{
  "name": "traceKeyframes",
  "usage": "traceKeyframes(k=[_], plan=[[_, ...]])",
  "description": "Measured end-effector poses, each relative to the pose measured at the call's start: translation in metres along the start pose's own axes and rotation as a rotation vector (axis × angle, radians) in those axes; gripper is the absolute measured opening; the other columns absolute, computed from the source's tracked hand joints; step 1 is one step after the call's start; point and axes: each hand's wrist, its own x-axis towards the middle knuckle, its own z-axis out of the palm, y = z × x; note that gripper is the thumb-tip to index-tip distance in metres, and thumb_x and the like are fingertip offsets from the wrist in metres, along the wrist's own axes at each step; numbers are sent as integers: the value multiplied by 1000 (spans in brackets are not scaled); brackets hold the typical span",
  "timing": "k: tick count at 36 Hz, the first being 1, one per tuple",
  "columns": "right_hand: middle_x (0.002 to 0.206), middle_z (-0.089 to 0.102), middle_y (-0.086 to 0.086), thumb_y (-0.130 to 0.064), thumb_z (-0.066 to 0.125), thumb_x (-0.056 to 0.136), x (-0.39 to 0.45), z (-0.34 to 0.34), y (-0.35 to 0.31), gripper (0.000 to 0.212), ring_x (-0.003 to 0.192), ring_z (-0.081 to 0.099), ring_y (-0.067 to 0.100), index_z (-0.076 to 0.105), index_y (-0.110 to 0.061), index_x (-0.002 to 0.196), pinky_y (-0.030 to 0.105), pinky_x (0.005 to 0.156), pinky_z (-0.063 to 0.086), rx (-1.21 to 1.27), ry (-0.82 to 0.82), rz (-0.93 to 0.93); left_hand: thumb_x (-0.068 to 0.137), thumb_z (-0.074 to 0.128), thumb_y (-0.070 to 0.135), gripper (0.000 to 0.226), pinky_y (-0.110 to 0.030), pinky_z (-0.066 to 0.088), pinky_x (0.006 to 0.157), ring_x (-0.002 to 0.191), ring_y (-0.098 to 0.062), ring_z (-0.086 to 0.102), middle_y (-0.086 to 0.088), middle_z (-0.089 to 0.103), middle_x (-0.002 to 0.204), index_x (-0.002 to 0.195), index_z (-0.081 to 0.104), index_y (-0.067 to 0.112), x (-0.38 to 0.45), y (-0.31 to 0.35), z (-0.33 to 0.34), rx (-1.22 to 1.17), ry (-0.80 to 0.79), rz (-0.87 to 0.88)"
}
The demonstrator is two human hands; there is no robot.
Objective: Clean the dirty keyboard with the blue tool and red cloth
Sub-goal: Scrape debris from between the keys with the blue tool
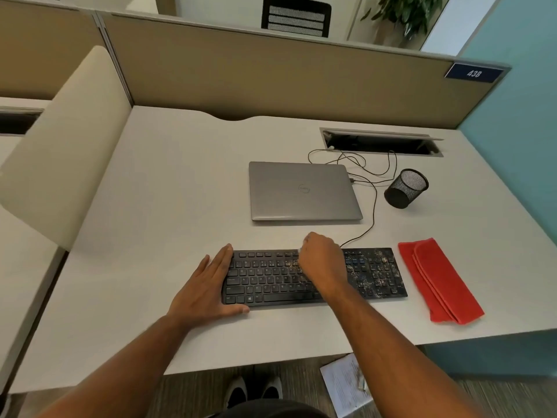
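Keyboard point(313, 277): lies flat near the front of the tabletop point(168, 206); crumbs are thick on the right-hand keys and number pad, thinner at the middle.
Right hand point(321, 257): curled over the middle keys, knuckles up — the blue tool is not visible, so I cannot tell whether the fingers grasp it.
Left hand point(211, 285): fingers straight and released, pressing the keyboard's left end, thumb along its front edge.
Red cloth point(438, 282): folded, just right of the keyboard, untouched.
Risk, scatter: a hard sweep could flick crumbs onto the tabletop or toward the closed laptop point(304, 191) behind.
Risk, slip: if the left palm eases, the keyboard may skid toward the cloth.
Risk, cable point(373, 212): it trails from the back edge — a shove could tug it.
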Motion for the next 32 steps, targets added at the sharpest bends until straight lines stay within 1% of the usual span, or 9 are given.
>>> traceKeyframes(k=[4,7,10,14,17,20,23,27,32], plan=[[86,70,-2,-26,46,103,2,-7,3,24,74,64,15,67,-18,97,34,71,55,138,31,49,70,48,100,139,-35,-6,129,157,-5,-9,7,-19,171,159,-29,25,0,-1,0,2,3,8],[88,68,-11,-33,50,103,-2,-3,-12,21,73,60,4,70,-26,102,28,74,52,321,-109,-68,70,49,100,139,-35,-6,129,158,-6,-7,6,-17,171,159,-27,24,0,-1,1,4,2,6],[89,64,-14,-31,51,104,-7,4,-19,22,74,57,1,72,-26,107,25,74,47,299,-142,-131,69,49,100,140,-35,-6,130,158,-8,-6,6,-16,171,159,-28,25,0,0,0,3,-5,-1],[89,66,-7,-28,49,104,-4,-1,-2,23,80,62,10,69,-18,107,29,78,52,199,-69,-26,67,49,101,141,-31,-10,128,156,-7,-11,8,-19,170,158,-30,27,0,1,-1,-3,-7,-16],[92,71,0,-23,45,103,0,-11,15,25,78,62,16,68,-15,104,31,69,49,65,-2,38,67,50,101,141,-29,-11,127,154,-4,-11,8,-17,170,158,-28,27,0,1,-1,-8,-9,-20],[87,69,-3,-27,46,103,1,-16,17,25,77,61,13,69,-18,100,29,69,47,178,14,53,67,53,99,141,-26,-13,126,150,2,-15,10,-16,170,159,-26,28,1,1,-1,-14,1,-24],[85,65,-12,-34,51,103,0,-13,-2,22,75,59,4,70,-24,102,26,72,48,335,-111,-62,67,54,98,140,-19,-21,120,143,10,-27,15,-21,166,158,-28,29,0,3,-2,-13,-6,-27],[95,70,-7,-30,49,104,-1,0,-17,24,81,61,7,71,-21,107,29,81,52,295,-166,-127,67,53,100,140,-27,-13,126,154,-2,-9,13,-17,170,160,-24,29,0,3,-2,-7,-4,-36],[92,71,0,-24,47,103,4,-7,14,24,79,64,15,69,-15,105,33,76,55,113,-56,-42,68,50,100,138,-28,-11,127,155,-3,-10,13,-18,170,160,-23,28,1,3,-1,13,-2,-38]])
